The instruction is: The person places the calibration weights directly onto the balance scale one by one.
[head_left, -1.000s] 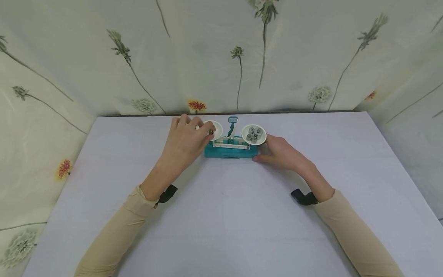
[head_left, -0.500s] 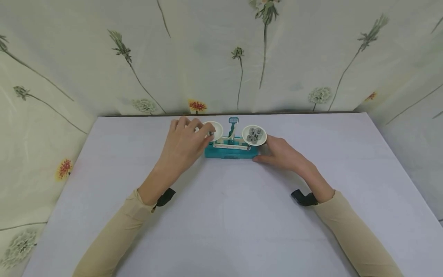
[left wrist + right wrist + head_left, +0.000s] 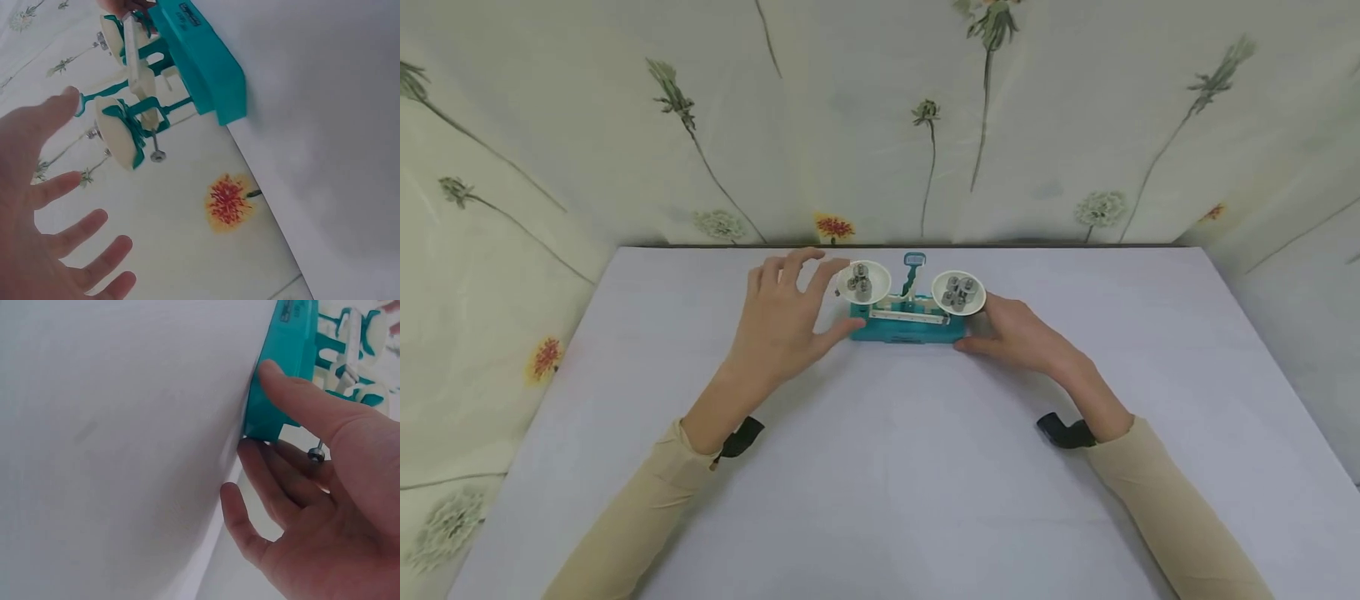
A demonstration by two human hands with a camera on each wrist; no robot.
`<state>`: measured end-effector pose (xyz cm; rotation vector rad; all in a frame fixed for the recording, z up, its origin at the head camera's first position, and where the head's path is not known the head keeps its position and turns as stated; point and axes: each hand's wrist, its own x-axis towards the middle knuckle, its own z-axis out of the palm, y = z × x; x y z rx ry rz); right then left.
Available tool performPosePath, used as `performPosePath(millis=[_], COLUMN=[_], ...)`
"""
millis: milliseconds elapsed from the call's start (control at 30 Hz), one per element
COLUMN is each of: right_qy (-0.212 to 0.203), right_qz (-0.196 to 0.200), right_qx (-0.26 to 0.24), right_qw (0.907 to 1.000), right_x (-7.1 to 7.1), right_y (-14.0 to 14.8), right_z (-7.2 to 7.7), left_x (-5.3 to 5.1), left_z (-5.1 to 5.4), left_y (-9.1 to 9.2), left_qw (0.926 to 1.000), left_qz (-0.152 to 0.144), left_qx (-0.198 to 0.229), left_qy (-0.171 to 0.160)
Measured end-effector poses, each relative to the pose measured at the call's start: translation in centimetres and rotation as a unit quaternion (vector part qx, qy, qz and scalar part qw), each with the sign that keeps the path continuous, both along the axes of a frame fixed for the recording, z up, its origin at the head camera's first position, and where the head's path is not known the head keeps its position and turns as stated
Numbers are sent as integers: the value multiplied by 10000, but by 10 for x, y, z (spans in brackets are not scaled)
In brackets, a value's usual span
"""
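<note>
A teal balance scale [image 3: 906, 332] with two white pans stands near the table's far edge. Several small metal weights [image 3: 860, 285] sit in the left pan [image 3: 882, 287]. The right pan [image 3: 979, 303] bears several more metal weights [image 3: 958, 292]. My left hand [image 3: 778, 325] is beside the left pan, fingers spread and nothing in them; the left wrist view shows its thumb and fingers apart around that side. My right hand [image 3: 1018, 333] holds the right end of the base [image 3: 284, 375], thumb on the front face and fingers behind the end in the right wrist view.
The white table [image 3: 880, 467] stretches out in front of the scale. A cloth with printed flowers [image 3: 835, 125] hangs behind the table and at both sides. A screw with a metal nut [image 3: 158, 155] sticks out of the scale's left end.
My left hand has let go of a small metal weight into the left pan, spread its fingers and drawn back left. The right hand stays on the base. The head view has shifted slightly.
</note>
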<state>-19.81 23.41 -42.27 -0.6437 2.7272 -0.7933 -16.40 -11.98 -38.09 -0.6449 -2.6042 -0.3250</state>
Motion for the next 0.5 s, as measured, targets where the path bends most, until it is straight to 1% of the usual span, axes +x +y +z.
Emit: performPosePath(millis=[133,233,333,433,500], right_qy=[-3,13,-12,22,192], right_qz=[6,-34,-122,-273,-369], right_qx=[13,129,352,610,753], right_qw=[10000,9999,9993,9978,9963], right_x=[2,3,4,7,11], right_y=[5,9,12,15,17], right_z=[3,5,9,15,18], left_x=[0,-1,-2,-3,-4], left_z=[-3,-4,-6,-10,-13], left_y=[-5,-8,-12,-16,-19], left_qw=[9996,9986,9961,9919,9893], left_qz=[161,270,369,465,499], left_qx=[-68,-129,-194,-298,-352], left_qy=[-201,-441,-781,-1145,-1324])
